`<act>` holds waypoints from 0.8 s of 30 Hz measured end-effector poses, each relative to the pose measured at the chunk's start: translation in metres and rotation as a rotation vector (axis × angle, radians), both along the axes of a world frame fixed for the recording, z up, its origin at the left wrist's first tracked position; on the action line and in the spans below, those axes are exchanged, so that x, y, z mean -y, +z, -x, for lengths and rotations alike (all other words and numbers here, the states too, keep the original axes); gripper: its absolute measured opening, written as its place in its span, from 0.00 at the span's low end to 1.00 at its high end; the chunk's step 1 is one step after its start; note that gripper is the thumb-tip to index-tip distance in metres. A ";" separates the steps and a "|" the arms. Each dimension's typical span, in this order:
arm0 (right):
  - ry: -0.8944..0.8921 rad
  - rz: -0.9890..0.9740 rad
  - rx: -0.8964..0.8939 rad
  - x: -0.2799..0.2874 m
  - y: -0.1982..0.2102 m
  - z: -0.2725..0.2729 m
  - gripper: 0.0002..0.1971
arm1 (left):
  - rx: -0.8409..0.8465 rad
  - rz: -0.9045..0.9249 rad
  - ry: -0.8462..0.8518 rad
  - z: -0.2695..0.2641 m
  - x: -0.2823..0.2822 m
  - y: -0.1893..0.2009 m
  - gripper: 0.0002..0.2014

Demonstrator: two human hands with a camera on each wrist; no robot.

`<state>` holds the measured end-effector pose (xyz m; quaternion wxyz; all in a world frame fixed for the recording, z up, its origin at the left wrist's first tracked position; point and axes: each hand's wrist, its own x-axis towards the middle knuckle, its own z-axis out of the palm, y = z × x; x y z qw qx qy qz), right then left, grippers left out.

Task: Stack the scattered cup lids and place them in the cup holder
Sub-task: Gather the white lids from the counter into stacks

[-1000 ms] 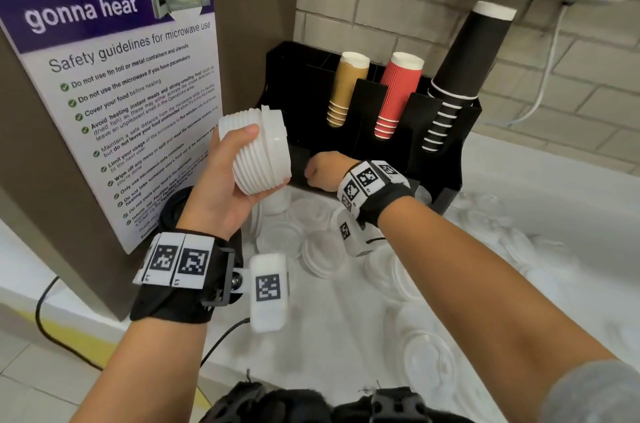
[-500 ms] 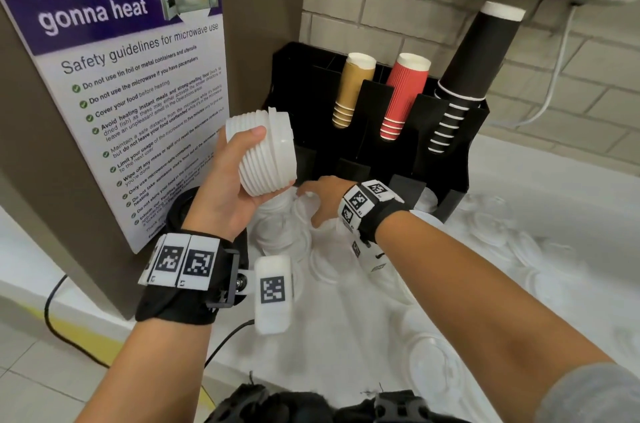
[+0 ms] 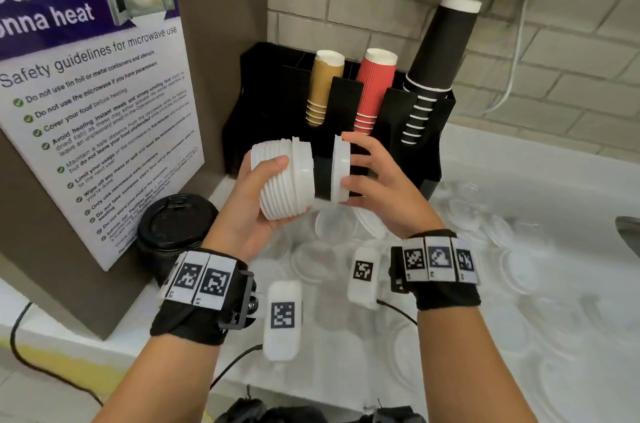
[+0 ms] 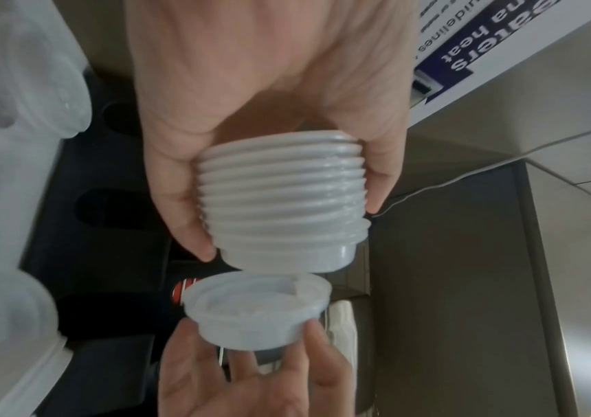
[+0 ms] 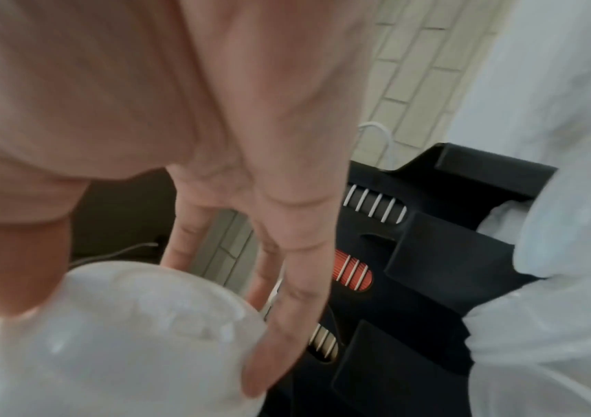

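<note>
My left hand (image 3: 258, 195) grips a sideways stack of white cup lids (image 3: 282, 180), with thumb and fingers curled round it; the same stack of lids (image 4: 279, 203) fills the left wrist view. My right hand (image 3: 367, 180) holds a single white lid (image 3: 341, 168) by its rim, a small gap to the right of the stack's open end. That single lid (image 4: 256, 310) sits just below the stack in the left wrist view, and the lid (image 5: 108, 338) shows blurred in the right wrist view. The black cup holder (image 3: 426, 159) stands right behind both hands.
The holder carries tan cups (image 3: 323, 86), red cups (image 3: 374, 90) and black cups (image 3: 436, 66). Several loose white lids (image 3: 467, 214) lie scattered over the white counter (image 3: 554, 180). A stack of black lids (image 3: 173, 228) sits by the poster panel (image 3: 90, 111) at left.
My right hand lifted off the counter with one lid and brought it up to the stack's end. My left hand lowered the stack and turned it towards the right hand.
</note>
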<state>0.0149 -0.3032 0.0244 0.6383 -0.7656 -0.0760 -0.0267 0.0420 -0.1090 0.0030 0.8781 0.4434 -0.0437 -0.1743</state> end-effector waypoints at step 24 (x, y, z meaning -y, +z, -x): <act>-0.018 0.142 0.088 0.000 0.004 0.043 0.31 | -0.001 -0.042 -0.198 0.017 0.034 -0.011 0.40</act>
